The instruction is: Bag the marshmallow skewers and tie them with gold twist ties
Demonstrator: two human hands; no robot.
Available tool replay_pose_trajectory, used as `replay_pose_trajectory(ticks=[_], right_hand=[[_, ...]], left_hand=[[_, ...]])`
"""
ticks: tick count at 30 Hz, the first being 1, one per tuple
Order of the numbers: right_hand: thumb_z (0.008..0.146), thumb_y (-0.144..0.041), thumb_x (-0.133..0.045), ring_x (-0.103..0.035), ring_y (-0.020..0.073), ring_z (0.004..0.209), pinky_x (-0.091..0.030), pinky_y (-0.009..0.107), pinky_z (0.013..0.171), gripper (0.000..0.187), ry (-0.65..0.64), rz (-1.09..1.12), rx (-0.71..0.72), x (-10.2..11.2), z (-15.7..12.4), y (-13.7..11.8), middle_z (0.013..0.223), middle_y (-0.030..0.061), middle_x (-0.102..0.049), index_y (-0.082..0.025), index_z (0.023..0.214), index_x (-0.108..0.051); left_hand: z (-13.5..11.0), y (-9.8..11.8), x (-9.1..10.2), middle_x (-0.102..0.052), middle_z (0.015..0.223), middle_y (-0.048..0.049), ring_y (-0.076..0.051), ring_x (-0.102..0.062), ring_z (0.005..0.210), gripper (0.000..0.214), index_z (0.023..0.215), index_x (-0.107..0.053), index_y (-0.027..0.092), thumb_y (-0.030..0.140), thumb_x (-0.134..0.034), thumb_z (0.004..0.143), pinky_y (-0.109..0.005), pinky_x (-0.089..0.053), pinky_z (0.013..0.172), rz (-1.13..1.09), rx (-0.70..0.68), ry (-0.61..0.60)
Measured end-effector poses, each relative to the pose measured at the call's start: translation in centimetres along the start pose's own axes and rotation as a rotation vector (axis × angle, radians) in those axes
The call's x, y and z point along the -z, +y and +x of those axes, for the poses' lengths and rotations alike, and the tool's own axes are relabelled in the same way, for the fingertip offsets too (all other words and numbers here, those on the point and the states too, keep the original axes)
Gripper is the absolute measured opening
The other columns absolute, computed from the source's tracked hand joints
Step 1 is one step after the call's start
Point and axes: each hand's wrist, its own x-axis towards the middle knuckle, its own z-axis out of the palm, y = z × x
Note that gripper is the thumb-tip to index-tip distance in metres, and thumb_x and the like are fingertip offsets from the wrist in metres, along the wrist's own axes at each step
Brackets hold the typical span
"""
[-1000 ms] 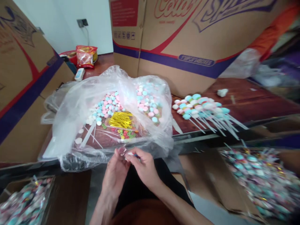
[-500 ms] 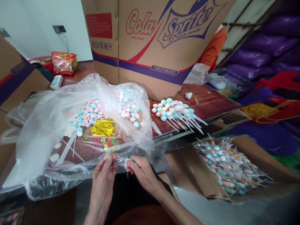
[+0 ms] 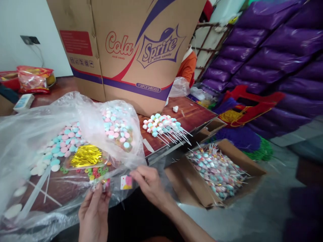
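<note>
"Where's our printed piece point(image 3: 126, 182)?"
"Between our hands: our right hand point(image 3: 150, 185) pinches its edge between the fingers. It looks squarish, print toward us, long axis unclear."
"Our left hand point(image 3: 93, 211)?"
"Pinching a small packet point(image 3: 107, 182), apparently lengthwise across. We seem mid-handling; next calls for steady pinches."

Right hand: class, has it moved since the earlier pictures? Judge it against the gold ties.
Yes. The right hand has moved rightward, farther from the gold ties, which lie in place, and nearer in the view to the candy sticks.
</note>
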Motion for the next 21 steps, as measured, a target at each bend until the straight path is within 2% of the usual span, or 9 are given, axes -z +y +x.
replay_pose_trajectory(ticks=[3,5,8,10,12,15,18,21], right_hand=[[0.103,-0.032,-0.044,-0.052,0.017,0.07,-0.038,0.029,0.07,0.037,0.254,-0.379,0.05,3.3,3.4,1.8,0.074,0.0035,-0.059,-0.02,0.071,-0.058],[0.101,-0.027,-0.046,-0.055,0.0228,0.083,-0.039,0.033,0.077,0.027,0.387,-0.678,0.002,5.5,5.9,3.4,0.09,0.0116,-0.066,-0.018,0.085,-0.066],[0.094,-0.021,-0.053,-0.056,0.0283,0.088,-0.038,0.036,0.073,0.018,0.365,-0.987,-0.122,7.5,8.7,5.9,0.098,0.0195,-0.067,-0.013,0.096,-0.069],[0.092,-0.02,-0.054,-0.056,0.0277,0.083,-0.036,0.035,0.069,0.018,0.32,-1.039,-0.159,8.0,9.6,7.3,0.092,0.0189,-0.068,-0.012,0.094,-0.069],[0.093,-0.02,-0.05,-0.057,0.0258,0.078,-0.036,0.034,0.067,0.021,0.347,-0.991,-0.152,8.1,9.8,8.2,0.087,0.0165,-0.068,-0.013,0.089,-0.069],[0.093,-0.021,-0.048,-0.059,0.0238,0.075,-0.04,0.034,0.068,0.023,0.487,-0.774,-0.06,7.8,8.8,7.9,0.082,0.013,-0.069,-0.015,0.082,-0.067],[0.092,-0.028,-0.055,-0.06,0.0202,0.07,-0.046,0.032,0.069,0.018,0.547,-0.419,0.03,7.2,6.0,5.7,0.077,0.0067,-0.068,-0.018,0.085,-0.068],[0.092,-0.031,-0.061,-0.06,0.0161,0.065,-0.047,0.027,0.063,0.015,0.459,-0.128,0.049,5.8,2.3,2.4,0.075,0.0015,-0.068,-0.02,0.088,-0.07]], left_hand=[[0.2,0.4,-0.4,-0.073,0.078,0.0035,-0.011,-0.066,0.069,0.03,0.075,-0.072,0.018,0.026,-0.094,0.056,-0.023,-0.057,0.067,-0.009,-0.046,0.032],[0.6,0.5,-0.4,-0.073,0.079,0.0033,-0.011,-0.067,0.071,0.028,0.074,-0.071,0.018,0.027,-0.093,0.06,-0.024,-0.058,0.07,-0.03,-0.095,0.025],[1.3,0.5,-0.2,-0.073,0.081,0.0022,-0.011,-0.067,0.072,0.025,0.078,-0.072,0.018,0.029,-0.091,0.066,-0.024,-0.057,0.072,-0.049,-0.125,-0.015],[1.7,0.6,0.1,-0.073,0.08,0.001,-0.011,-0.067,0.07,0.024,0.082,-0.073,0.018,0.03,-0.089,0.069,-0.024,-0.057,0.071,-0.06,-0.096,-0.031],[1.9,0.8,0.3,-0.073,0.079,-0.0005,-0.011,-0.068,0.07,0.022,0.084,-0.073,0.017,0.03,-0.087,0.073,-0.023,-0.057,0.069,-0.077,-0.058,-0.022],[1.8,1.6,0.2,-0.072,0.075,-0.0023,-0.012,-0.069,0.069,0.012,0.085,-0.072,0.016,0.026,-0.078,0.084,-0.022,-0.056,0.066,-0.108,-0.002,0.024],[1.6,2.6,-0.2,-0.07,0.071,-0.0031,-0.012,-0.07,0.066,0.017,0.08,-0.07,0.015,0.022,-0.065,0.095,-0.022,-0.056,0.063,-0.136,0.052,0.084],[1.6,3.3,-0.5,-0.068,0.068,-0.0024,-0.012,-0.07,0.064,0.024,0.078,-0.068,0.014,0.021,-0.058,0.098,-0.023,-0.056,0.06,-0.155,0.097,0.114]])
